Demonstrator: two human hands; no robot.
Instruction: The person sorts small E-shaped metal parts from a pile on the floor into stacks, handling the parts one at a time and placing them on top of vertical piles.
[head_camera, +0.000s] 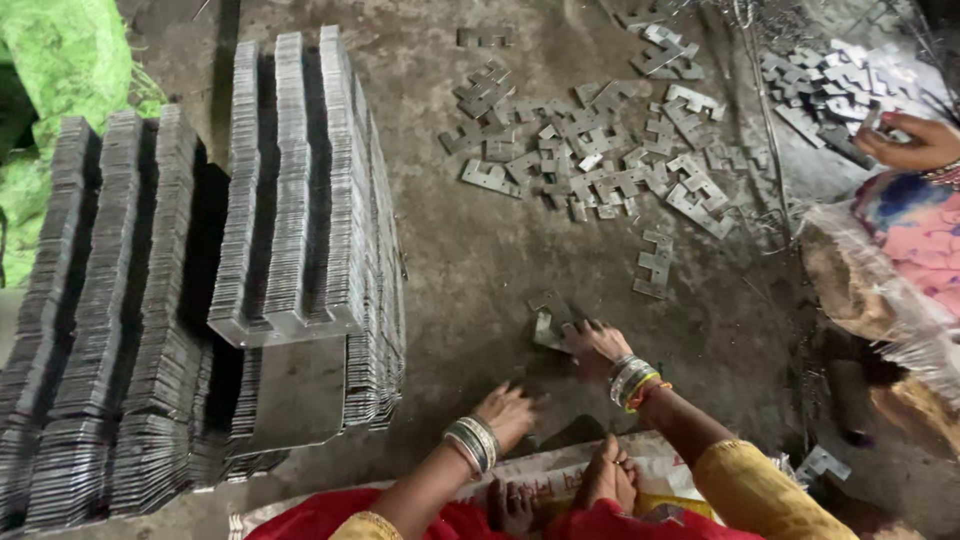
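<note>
left: tall stacks of stamped metal plates (300, 200) wall off that side | centre: bare floor (470, 260) between stacks and right hand (592, 345), passable | ahead: scattered loose plates (600, 150) litter the floor | right: another person's hand (905, 145) and a plastic sack (860, 280) block | near: left hand (508, 412) by stack base

Our right hand (592, 345) touches a metal plate (548, 322) on the floor (470, 260); our left hand (508, 412) rests near stacked plates (300, 200).
</note>
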